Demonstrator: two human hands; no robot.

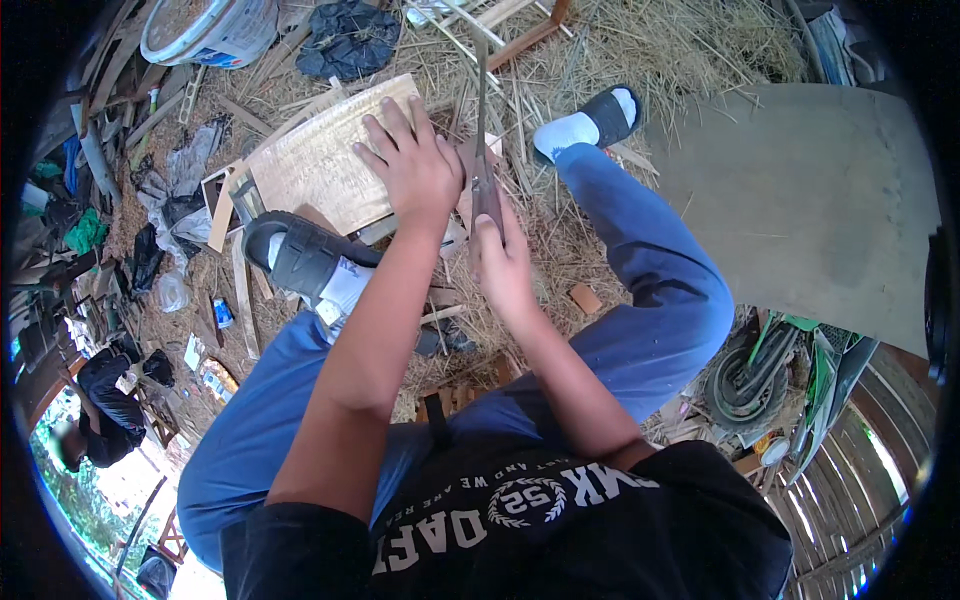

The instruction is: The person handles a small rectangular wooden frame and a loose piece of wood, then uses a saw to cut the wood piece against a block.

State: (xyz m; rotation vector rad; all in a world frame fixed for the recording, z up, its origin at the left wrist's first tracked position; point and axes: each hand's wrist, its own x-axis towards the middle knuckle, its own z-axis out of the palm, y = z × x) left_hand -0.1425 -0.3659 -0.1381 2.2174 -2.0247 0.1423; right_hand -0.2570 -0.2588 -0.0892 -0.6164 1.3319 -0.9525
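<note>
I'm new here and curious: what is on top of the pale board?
The left hand lies spread on the pale board near its right end; bare surface shows to the hand's left. What the hand covers cannot be seen.

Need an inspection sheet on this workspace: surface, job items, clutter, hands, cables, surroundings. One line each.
Surface: brown earth ground littered with straw and wood scraps.
Job items: pale, flat wooden board; handsaw with brown handle and thin metal blade, just right of the board; blade contact can't be told.
Clutter: crumpled black plastic bag and round white plastic bucket beyond the board; small orange-brown block between the legs.
Hands: left hand flat on the board, fingers spread; right hand closed around the saw handle.
Cables: nothing seen.
Surroundings: large flat grey sheet and black-tyred wheel at right; person in dark clothing far left.
</note>
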